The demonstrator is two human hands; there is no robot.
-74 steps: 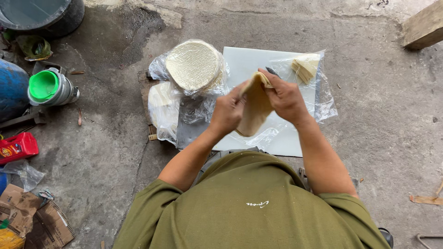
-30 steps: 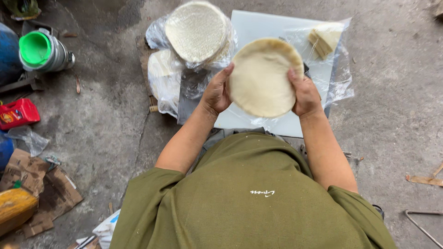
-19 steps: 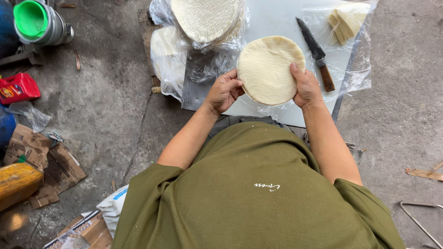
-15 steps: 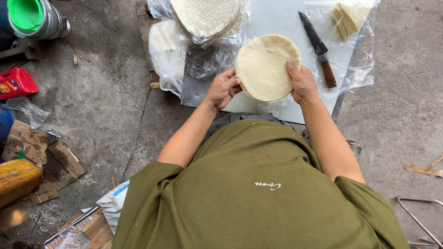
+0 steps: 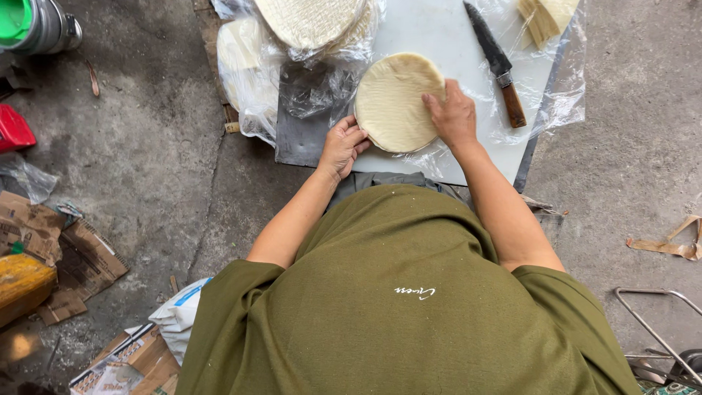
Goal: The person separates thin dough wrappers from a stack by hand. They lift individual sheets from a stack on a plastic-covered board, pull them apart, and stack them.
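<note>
A round pale stack of thin wrappers [image 5: 395,102] lies flat on the white cutting board [image 5: 431,29]. My right hand [image 5: 452,113] rests palm down on the stack's right side. At the stack's left edge, my left hand [image 5: 342,145] touches it with curled fingers. A knife [image 5: 496,62] with a dark blade and wooden handle lies on the board to the right of the stack.
Another round wrapper stack in clear plastic [image 5: 311,22] sits at the board's top left, with cut wedges [image 5: 545,16] at top right. A green-lidded can [image 5: 29,25], red object [image 5: 13,130], cardboard scraps [image 5: 62,256] and a metal frame [image 5: 658,329] lie around on the concrete floor.
The round stack, held up in both hands before, now lies on the board. My right hand has shifted from its rim onto its top; the view moved closer.
</note>
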